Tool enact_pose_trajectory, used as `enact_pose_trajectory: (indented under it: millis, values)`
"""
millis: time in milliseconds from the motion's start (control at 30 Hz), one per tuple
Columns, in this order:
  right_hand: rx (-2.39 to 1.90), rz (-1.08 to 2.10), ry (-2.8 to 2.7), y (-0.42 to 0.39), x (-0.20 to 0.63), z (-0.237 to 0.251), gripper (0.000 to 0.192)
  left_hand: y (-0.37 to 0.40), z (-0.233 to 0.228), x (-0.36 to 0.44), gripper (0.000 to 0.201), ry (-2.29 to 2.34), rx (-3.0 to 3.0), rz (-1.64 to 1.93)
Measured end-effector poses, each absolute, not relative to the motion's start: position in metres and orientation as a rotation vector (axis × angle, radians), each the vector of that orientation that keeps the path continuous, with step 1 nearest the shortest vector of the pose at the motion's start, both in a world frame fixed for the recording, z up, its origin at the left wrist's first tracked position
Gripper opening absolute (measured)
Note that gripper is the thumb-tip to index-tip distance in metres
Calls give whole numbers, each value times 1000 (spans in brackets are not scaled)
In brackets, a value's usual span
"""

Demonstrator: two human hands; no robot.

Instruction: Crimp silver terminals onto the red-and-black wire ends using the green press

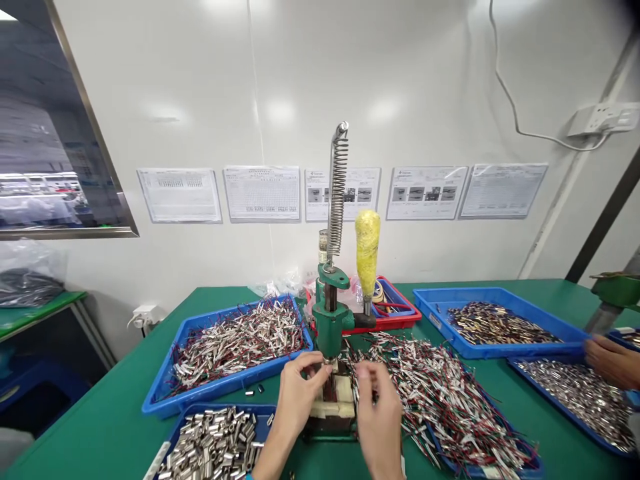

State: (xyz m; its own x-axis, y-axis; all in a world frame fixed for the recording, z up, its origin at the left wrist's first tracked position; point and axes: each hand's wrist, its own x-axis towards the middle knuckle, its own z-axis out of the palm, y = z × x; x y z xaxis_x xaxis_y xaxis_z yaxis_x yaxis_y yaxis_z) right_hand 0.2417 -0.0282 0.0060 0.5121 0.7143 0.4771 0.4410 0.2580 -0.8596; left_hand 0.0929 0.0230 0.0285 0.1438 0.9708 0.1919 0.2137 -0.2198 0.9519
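A green hand press (330, 327) with a tall spring and a yellow-wrapped lever handle (367, 253) stands in front of me. My left hand (296, 393) is at its base, thumb and forefinger pinched just under the ram. What they pinch is too small and hidden to name. On the right side of the base, my right hand (379, 413) is closed with thumb and fingers together. Its contents cannot be made out. Close by it lies a heap of small white parts with red and dark wires (445, 393). Metal sleeves (215, 443) lie at lower left.
A blue tray (165, 393) of wired parts stands at left. Behind the press is a red tray (405, 321). At right are a blue tray (425, 300) of brass-coloured pieces and a tray of shiny metal parts (575, 393), with another person's hand (613, 360) over it.
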Motion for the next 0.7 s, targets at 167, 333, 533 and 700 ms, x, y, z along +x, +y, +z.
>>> enact_pose_trajectory:
  millis: [167,333,533,700]
  values:
    - [-1120,160,-936,22,284,120,52,7,25,71,64,1208,1469,1140]
    - [-927,366,-1057,28,285,182,73,-5,33,58,48,1258,1475,1227]
    - [-558,712,-1186,-15,275,184,61,2,39,71,36,1220,1624,1127]
    - [-1062,472,-1234,-56,308,106,40,14,34,89,30,1233,1657,1175]
